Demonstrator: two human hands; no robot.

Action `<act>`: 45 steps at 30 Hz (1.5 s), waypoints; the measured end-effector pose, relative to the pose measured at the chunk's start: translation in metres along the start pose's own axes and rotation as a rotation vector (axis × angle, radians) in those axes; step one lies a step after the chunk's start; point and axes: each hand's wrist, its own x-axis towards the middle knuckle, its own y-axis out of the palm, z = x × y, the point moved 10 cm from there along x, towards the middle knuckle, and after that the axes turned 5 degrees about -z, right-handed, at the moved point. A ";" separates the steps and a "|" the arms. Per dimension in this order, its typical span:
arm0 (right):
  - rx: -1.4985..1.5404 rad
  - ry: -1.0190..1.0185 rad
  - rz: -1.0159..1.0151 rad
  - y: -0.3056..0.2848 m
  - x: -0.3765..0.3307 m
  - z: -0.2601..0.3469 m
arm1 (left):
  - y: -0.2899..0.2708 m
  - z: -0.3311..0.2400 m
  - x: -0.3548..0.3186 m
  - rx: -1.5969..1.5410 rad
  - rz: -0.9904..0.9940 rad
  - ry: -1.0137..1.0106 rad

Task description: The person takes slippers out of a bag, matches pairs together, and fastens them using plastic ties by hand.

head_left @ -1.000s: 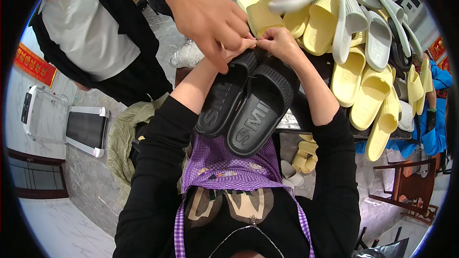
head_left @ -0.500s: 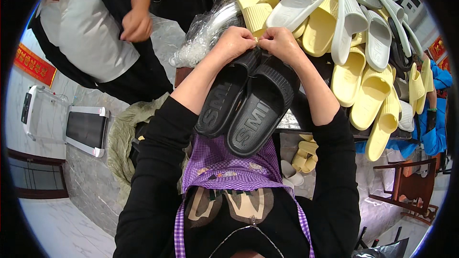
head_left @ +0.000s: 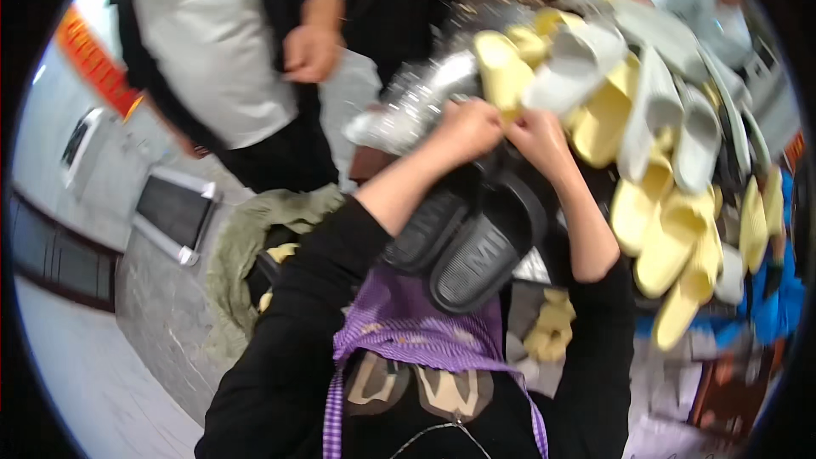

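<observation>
Left hand: The left hand (head_left: 470, 129) is clenched, fingers curled in, just beyond the straps of the black slides; blur hides whether its fingertips pinch anything.
Right hand: The right hand (head_left: 539, 140) mirrors it close by, bent at the wrist and also clenched; what it may grasp cannot be told.
Black slides: Side by side at the near edge of the surface (head_left: 597, 187), the black slides (head_left: 476, 268) point their heels at the wearer's purple apron (head_left: 387, 293), the right one overlapping it in view.
Pale slides: Yellow slides (head_left: 671, 242) and grey slides (head_left: 697, 140) crowd the right side of the surface, some on edge, several reaching its near right corner.
Plastic: Crumpled clear plastic (head_left: 412, 115) gleams at the left edge, near the left hand.
Bystander: Past that edge stands another person in a white shirt (head_left: 208, 42) and dark jacket, one hand (head_left: 312, 53) hanging with fingers curled.
Below: A yellow pair (head_left: 551, 331) shows under the near edge; olive cloth (head_left: 234, 268) lies bunched at left.
</observation>
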 end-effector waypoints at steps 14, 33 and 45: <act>0.645 0.540 0.186 0.018 -0.030 -0.042 | 0.018 -0.003 -0.012 -0.187 -0.021 -0.038; 0.552 0.473 0.203 0.010 -0.027 -0.035 | 0.036 0.008 -0.009 -0.864 0.107 -0.273; 0.084 0.032 0.106 -0.011 -0.012 -0.013 | 0.034 0.001 -0.007 -0.741 0.144 -0.174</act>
